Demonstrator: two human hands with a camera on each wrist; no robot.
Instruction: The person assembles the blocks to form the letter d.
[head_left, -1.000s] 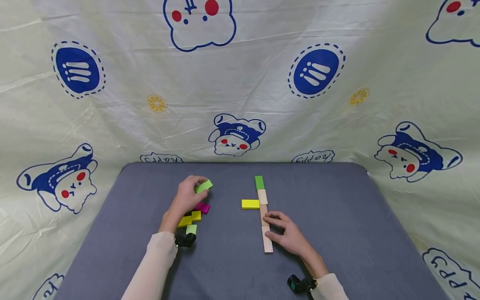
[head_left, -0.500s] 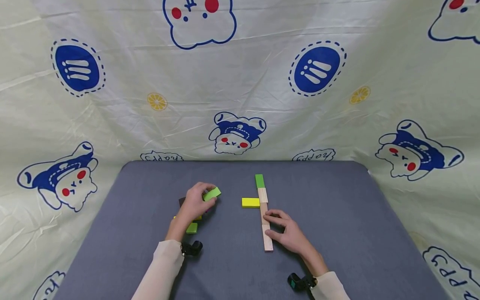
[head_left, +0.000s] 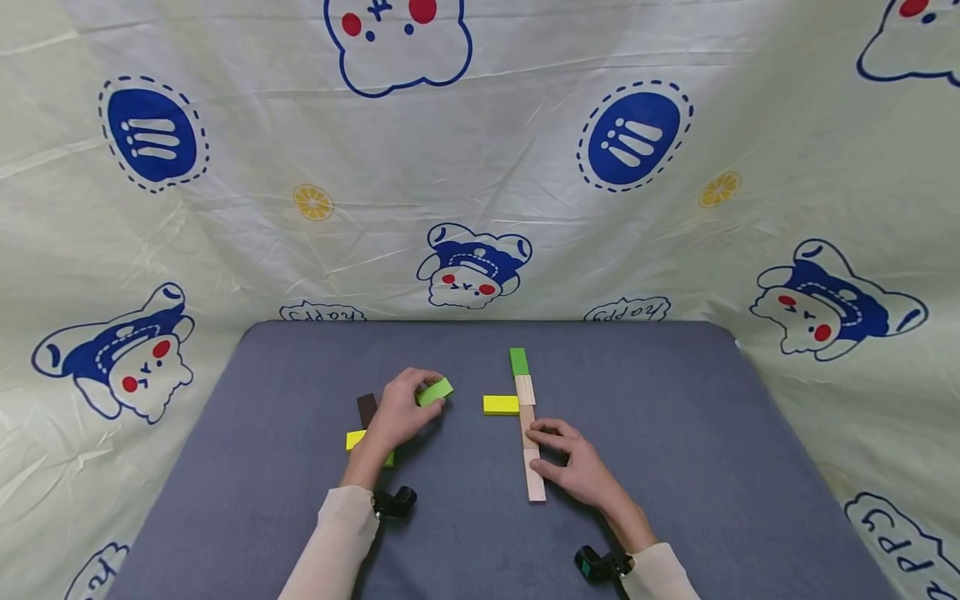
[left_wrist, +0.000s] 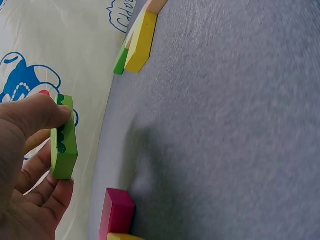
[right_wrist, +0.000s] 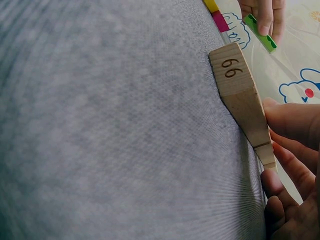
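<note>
My left hand (head_left: 401, 412) pinches a light green block (head_left: 435, 392) between thumb and fingers; in the left wrist view this block (left_wrist: 65, 140) is held clear of the table. A row of end-to-end blocks has a green one (head_left: 519, 362) at its far end and plain wooden ones (head_left: 536, 483) nearer. From the row's left side a yellow block (head_left: 501, 406) sticks out. My right hand (head_left: 581, 471) rests its thumb and fingertips along the row's right side, fingers slightly bent; the right wrist view shows them against the wooden block marked 66 (right_wrist: 240, 90).
Around my left wrist lie loose blocks: a dark brown one (head_left: 367, 410), a yellow one (head_left: 356, 440) and a green one partly covered by the arm. A magenta block (left_wrist: 117, 212) shows in the left wrist view. Beyond the grey table (head_left: 637, 375) hangs a printed cloth (head_left: 555, 250).
My left hand has carried the light green block to the right and slightly nearer, uncovering the dark brown block. My right hand stays at the row.
</note>
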